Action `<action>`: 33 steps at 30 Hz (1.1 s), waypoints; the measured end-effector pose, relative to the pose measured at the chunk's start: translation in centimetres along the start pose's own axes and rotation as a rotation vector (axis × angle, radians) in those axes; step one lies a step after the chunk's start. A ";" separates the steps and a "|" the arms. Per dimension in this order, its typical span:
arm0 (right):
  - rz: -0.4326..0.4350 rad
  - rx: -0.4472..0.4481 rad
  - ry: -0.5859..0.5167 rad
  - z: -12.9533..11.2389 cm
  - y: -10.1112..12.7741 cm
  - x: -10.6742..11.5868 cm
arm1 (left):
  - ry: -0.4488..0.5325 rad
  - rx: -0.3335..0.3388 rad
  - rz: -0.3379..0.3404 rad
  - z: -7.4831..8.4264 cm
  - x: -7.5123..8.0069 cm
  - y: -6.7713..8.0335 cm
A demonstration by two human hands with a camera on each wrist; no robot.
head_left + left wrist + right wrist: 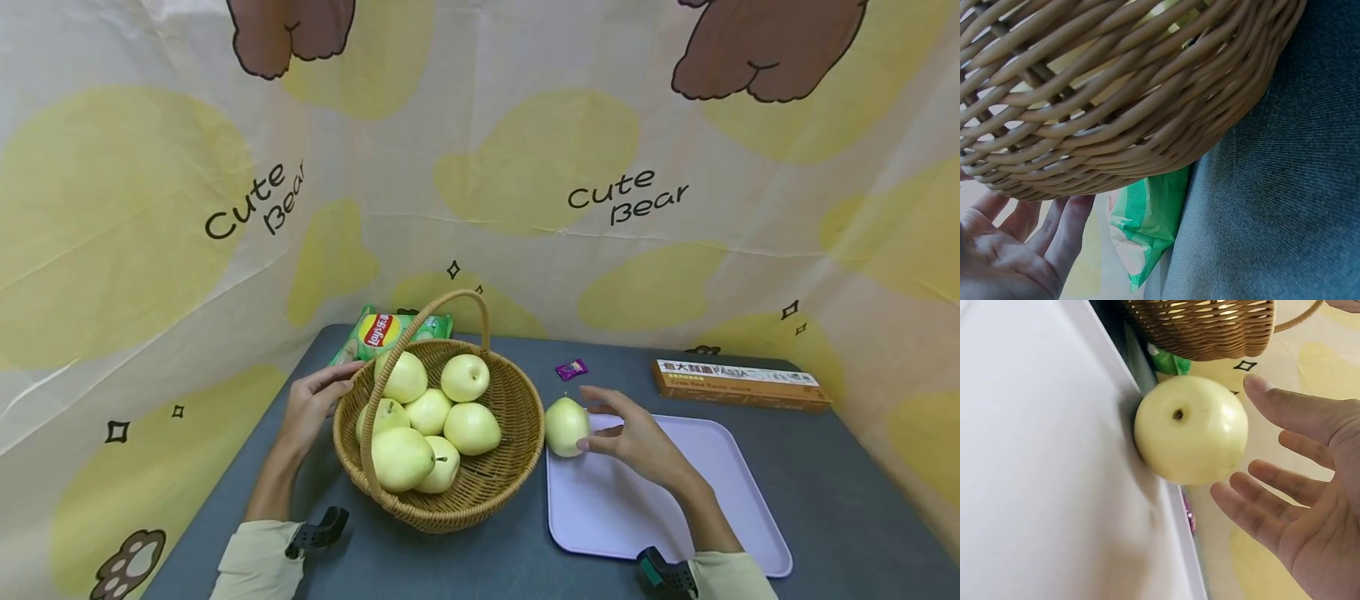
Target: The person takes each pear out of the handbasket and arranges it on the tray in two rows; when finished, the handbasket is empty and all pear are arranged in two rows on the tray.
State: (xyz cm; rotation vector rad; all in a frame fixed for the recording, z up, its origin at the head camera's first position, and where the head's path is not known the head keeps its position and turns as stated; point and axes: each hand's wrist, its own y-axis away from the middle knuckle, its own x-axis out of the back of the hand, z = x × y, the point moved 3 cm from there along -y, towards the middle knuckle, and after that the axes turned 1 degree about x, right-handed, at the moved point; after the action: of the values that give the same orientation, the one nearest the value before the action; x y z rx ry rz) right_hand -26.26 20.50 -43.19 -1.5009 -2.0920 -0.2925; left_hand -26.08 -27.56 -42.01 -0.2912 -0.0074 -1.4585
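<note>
Nearest, two pale sleeves [258, 558] with dark wrist straps [322, 533] reach in over the grey-blue table [390, 567], 12 o'clock being the far side. At about 4 o'clock lies the lilac tray [720, 467]; it holds one pear [567, 427], pale green, in its 11 o'clock corner, by the rim. The right hand [637, 442] is at that pear's 3 o'clock, released, thumb and fingers spread; the right wrist view shows a gap between fingertips and fruit. Left of the tray, the wicker basket [487, 479] holds seven visible pears: one at 11 o'clock, one at 1, one at 3, two at 7, one at 9 and one in the middle, with bare weave at 4 to 5. Its handle [485, 329] arches from 8 to 1. At the basket's 10 o'clock the left hand [311, 404] rests its fairly straight fingers against the side, unclenched; its fingertips are partly hidden. Beyond, a green crisp bag [382, 331] lies at the basket's 11 o'clock, a purple sweet [572, 369] at the lone pear's 12, and a pasta box [738, 385] at the tray's 1. Behind everything hangs a yellow-blotched cloth [510, 175].
</note>
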 end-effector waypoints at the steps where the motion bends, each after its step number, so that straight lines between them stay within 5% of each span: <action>1: 0.002 0.002 -0.003 -0.2 0.0 0.0 | 0.000 0.000 -0.001 0.0 0.0 0.0; 33: 0.017 0.175 -0.062 -5.6 -0.2 -1.6 | -0.001 -0.011 0.000 -0.2 0.1 -0.1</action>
State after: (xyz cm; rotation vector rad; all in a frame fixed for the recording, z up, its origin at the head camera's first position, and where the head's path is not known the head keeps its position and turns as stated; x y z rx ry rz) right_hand -24.43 16.48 -39.43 -1.4395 -2.0928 -0.0553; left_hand -26.21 -27.70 -42.13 -0.3004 -0.0005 -1.4592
